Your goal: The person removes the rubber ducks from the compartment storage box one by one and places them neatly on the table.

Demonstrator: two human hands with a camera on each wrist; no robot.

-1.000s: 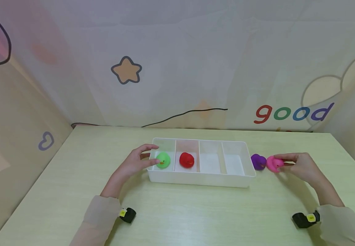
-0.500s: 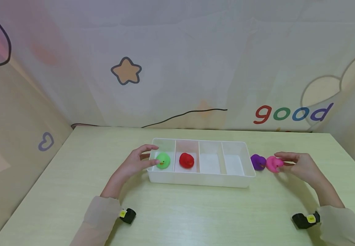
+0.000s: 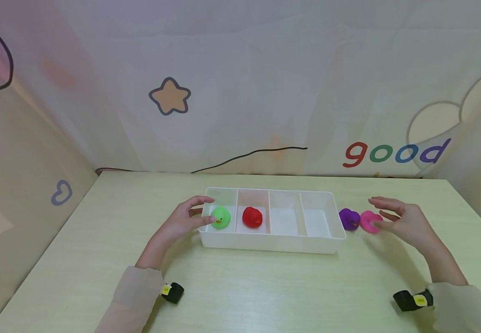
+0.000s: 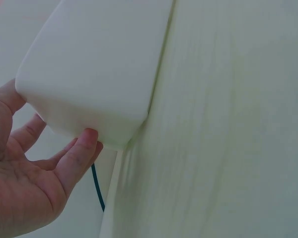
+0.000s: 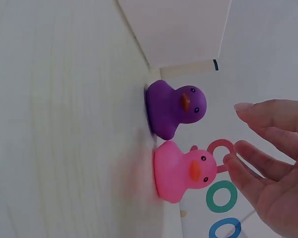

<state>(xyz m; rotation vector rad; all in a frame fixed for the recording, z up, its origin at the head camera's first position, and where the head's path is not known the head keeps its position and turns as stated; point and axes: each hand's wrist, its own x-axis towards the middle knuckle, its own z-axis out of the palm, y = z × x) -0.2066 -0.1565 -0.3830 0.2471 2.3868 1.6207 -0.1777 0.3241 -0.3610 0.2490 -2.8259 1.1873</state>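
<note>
A white divided box (image 3: 265,241) stands on the table, with a green rubber duck (image 3: 221,218) in its leftmost compartment and a red duck (image 3: 252,217) in the one beside it. My left hand (image 3: 181,218) grips the box's left end, thumb and fingertips at the rim; the left wrist view shows fingertips (image 4: 89,135) against the end wall. To the right of the box sit a purple rubber duck (image 5: 161,109) and a pink rubber duck (image 5: 174,171), side by side. My right hand (image 3: 409,224) hovers over the pink duck, fingers spread and apart from it, holding nothing.
Two more compartments (image 3: 316,219) of the box hold no duck. The light wooden table (image 3: 240,291) extends in front and to both sides. A printed cloth wall (image 3: 240,92) rises behind the table's back edge.
My right hand has let go of the pink duck, its fingers spreading and lifting off. The pink duck stays beside the purple one. My left hand and the box have not moved.
</note>
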